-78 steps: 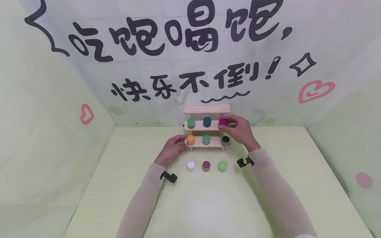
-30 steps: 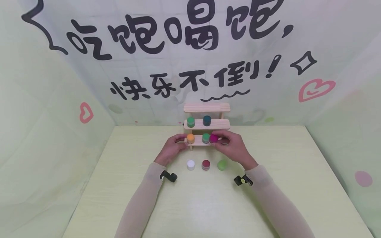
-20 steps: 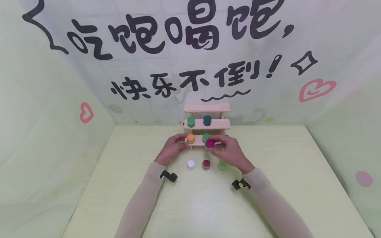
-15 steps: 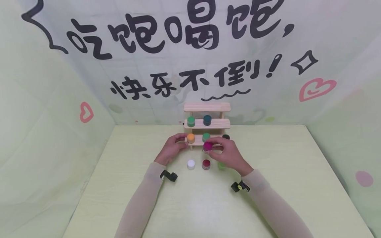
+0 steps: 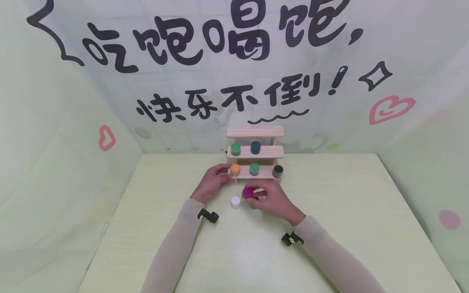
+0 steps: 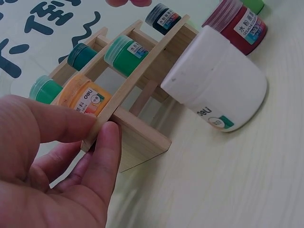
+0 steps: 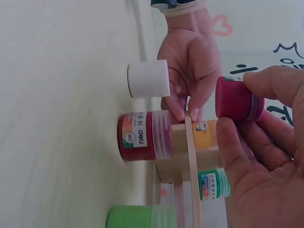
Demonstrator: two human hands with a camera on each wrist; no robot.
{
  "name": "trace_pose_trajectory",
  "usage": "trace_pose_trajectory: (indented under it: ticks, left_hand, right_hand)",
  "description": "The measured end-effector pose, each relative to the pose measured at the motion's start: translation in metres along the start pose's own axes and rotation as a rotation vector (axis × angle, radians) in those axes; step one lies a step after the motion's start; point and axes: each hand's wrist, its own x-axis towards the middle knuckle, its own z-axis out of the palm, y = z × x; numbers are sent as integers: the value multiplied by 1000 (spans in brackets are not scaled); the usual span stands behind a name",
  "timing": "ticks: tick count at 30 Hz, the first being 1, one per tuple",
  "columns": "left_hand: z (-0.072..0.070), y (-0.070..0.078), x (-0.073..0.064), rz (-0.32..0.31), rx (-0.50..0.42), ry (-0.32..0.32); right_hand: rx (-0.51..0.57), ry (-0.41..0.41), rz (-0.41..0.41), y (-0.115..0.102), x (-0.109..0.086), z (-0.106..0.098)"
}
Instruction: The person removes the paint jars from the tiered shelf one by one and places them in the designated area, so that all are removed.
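My right hand pinches a magenta paint jar between thumb and fingers, held above the table in front of a small three-tier wooden rack. With thumb and fingers, my left hand grips the left end of the rack's lowest shelf, beside an orange paint jar. On the table before the rack stand a white jar, a dark red jar and a light green jar. In the head view my right hand hides the light green jar and most of the dark red one.
The lowest shelf also bears a green jar and a black jar. On the middle shelf are another green jar and a dark teal jar. A printed cloth hangs behind the table.
My right hand has taken the magenta jar off the middle shelf's right end and brought it forward, down and leftward, close to the front row. My left hand stays on the rack.
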Motion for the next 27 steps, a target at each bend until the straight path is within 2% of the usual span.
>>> trace_pose_trajectory:
  ticks: [16, 23, 27]
  left_hand:
    - [0, -1, 1, -2, -18, 2]
    - [-1, -2, 1, 0, 11, 12]
    - [-1, -2, 1, 6, 5, 6]
  right_hand:
    - [-37, -72, 38, -7, -10, 19]
    - [-62, -92, 52, -8, -15, 24]
    - [-22, -123, 57, -7, -18, 28]
